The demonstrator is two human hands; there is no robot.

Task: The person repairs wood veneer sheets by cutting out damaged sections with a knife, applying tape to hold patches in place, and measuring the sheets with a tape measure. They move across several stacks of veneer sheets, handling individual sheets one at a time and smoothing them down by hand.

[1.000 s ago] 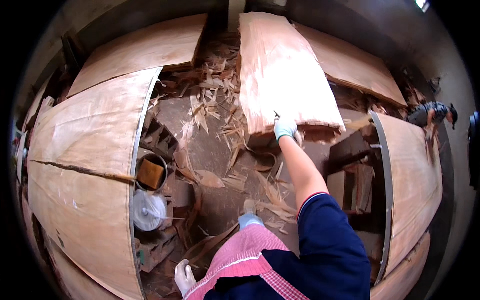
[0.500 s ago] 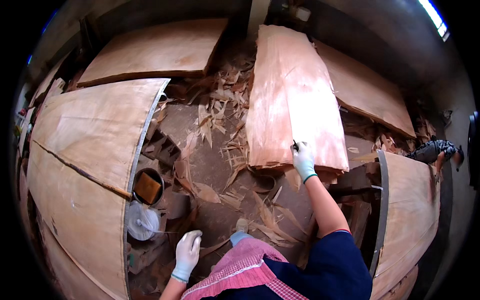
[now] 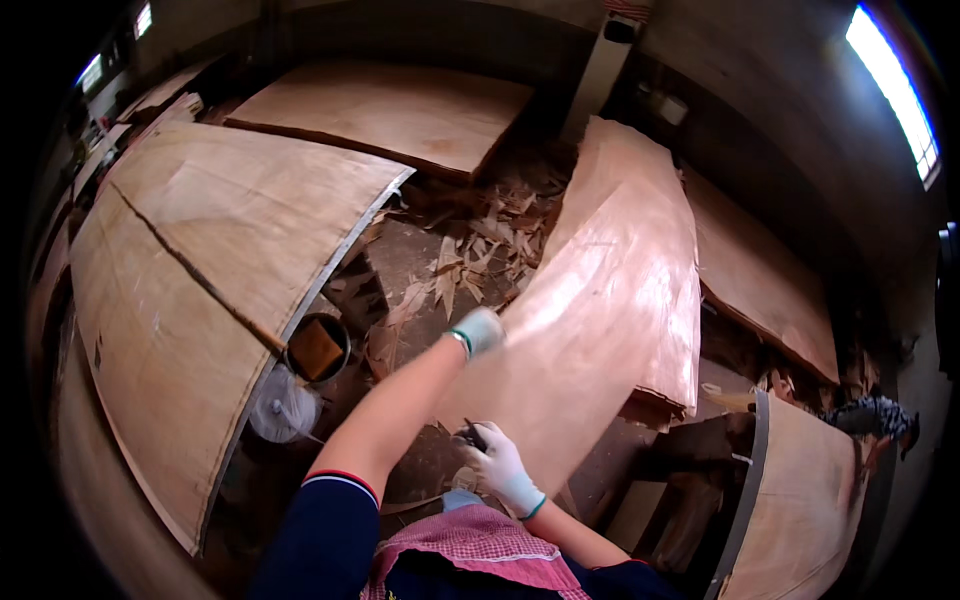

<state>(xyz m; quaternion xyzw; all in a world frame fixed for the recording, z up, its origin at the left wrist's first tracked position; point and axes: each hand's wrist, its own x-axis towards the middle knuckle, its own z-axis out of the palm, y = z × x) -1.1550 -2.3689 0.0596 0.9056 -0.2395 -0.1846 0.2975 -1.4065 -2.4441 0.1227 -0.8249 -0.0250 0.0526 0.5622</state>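
1. Here in the centre of the frame is the thin wood sheet (image 3: 545, 385), its near end clear of the pile (image 3: 672, 345) and out over the floor, its far part apparently resting on top, so the pile probably carries most of the weight.

2. Left hand (image 3: 478, 332), gloved, up at the sheet's left edge! Motion blur softens the fingers; I can't tell how far they are closed or whether they grip the edge. That spot would suit steadying a wide, floppy piece.

3. Right hand (image 3: 500, 465), lower centre, by the sheet's near edge: fingers bent in, closed around a small dark tool (image 3: 470, 435). Carried that way, it presumably stays handy; whether the fingers also pinch the sheet, I can't tell.

4. Over to the left, a long stick (image 3: 190, 268) lies across the broad bench (image 3: 150, 370), its pale end reaching the pot (image 3: 343, 345), perhaps parked there for an easy grab. A brown block (image 3: 315, 350) sits in that pot, a whitish tub (image 3: 285, 408) just below.

5. Scraps (image 3: 485, 240) litter the floor, upper centre, beside the pile and off the work surfaces. Far right, another person (image 3: 875, 415) bends at a second bench (image 3: 800, 500).
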